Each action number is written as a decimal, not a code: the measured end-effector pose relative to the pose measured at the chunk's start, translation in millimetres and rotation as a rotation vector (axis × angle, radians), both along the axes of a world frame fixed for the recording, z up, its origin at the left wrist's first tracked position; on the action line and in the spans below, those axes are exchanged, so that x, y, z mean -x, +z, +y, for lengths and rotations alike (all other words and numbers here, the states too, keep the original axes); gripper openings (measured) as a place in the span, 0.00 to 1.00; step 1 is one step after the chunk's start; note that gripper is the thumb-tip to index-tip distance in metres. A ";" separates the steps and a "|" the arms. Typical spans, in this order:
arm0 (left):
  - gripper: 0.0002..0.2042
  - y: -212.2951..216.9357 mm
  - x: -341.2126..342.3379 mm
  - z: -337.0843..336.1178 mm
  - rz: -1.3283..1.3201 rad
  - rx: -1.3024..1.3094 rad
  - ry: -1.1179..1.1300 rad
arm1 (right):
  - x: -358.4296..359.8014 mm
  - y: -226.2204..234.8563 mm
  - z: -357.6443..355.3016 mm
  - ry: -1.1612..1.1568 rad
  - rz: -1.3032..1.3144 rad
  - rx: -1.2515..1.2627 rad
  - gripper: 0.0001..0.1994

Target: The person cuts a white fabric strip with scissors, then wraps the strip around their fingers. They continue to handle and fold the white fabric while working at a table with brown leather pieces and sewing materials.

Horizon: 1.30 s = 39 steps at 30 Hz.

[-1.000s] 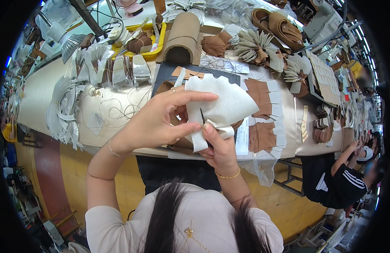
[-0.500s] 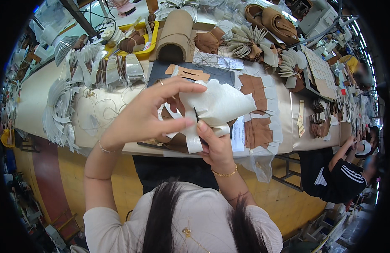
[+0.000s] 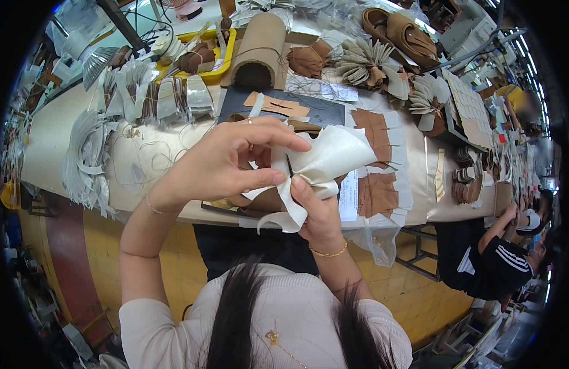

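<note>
A limp white sheet (image 3: 337, 150), perhaps lining or backed leather, hangs between my hands over the table's near side, one narrow strip curling down. My right hand (image 3: 321, 215) grips its lower middle, thumb on the front and fingers hidden behind. My left hand (image 3: 235, 154) curves round the left part, index fingertip on the upper fold and thumb tip at the strip. Between them shows a thin dark line, a slit or a slim tool; I cannot tell which. Brown leather (image 3: 266, 205) lies partly hidden beneath, by a dark board (image 3: 324, 109) bearing a tan leather piece (image 3: 277, 104).
Brown pieces with white backing (image 3: 377, 194) lie in rows to the right. Bundled strips (image 3: 87, 160) and cords cover the left. At the back stand a yellow tray (image 3: 226, 61) and a brown roll (image 3: 258, 49). Another person (image 3: 503, 258) works at far right.
The white sheet has folded and bunched near my fingers, and its lower strip now curls leftward. My left index fingertip has come slightly lower and to the right; the right hand stays nearly still.
</note>
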State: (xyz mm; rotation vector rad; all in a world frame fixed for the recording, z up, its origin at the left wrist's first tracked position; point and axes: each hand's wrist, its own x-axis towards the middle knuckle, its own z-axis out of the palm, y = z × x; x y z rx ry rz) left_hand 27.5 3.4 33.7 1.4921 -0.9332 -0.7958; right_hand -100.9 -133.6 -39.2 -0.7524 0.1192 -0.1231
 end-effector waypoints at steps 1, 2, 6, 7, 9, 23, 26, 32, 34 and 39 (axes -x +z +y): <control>0.18 -0.4 -0.2 0.3 0.011 -0.005 -0.008 | -0.1 -0.2 -0.2 0.012 0.040 0.020 0.15; 0.18 -1.1 -0.6 0.2 0.013 0.007 -0.024 | -0.3 -0.2 -0.1 -0.001 0.039 0.017 0.15; 0.19 -5.8 -1.7 -1.3 0.055 0.025 -0.049 | -1.7 1.5 -2.4 0.041 -0.010 -0.004 0.15; 0.20 -6.6 -2.7 -1.4 0.041 0.016 -0.060 | -1.8 2.3 -3.0 0.049 0.004 0.003 0.15; 0.21 -7.8 -5.2 -0.9 0.009 -0.004 -0.087 | -1.4 3.8 -2.9 0.052 0.024 0.007 0.14; 0.27 -13.6 -18.8 10.8 0.427 -0.114 -0.150 | -13.9 -0.6 -2.6 0.100 0.105 0.077 0.09; 0.29 -16.9 -24.7 12.8 0.472 -0.106 -0.170 | -18.7 -1.5 -3.0 0.145 0.068 0.052 0.08; 0.34 -23.3 -32.2 11.1 0.522 -0.033 -0.214 | -28.4 -5.7 -3.1 0.181 0.058 -0.018 0.12; 0.35 -21.6 -36.4 13.4 0.536 -0.020 -0.220 | -31.1 -7.5 -1.9 0.207 0.074 -0.021 0.16; 0.42 -8.0 -78.4 35.9 0.405 0.088 0.008 | -39.9 -13.5 -3.3 0.280 0.102 -0.050 0.20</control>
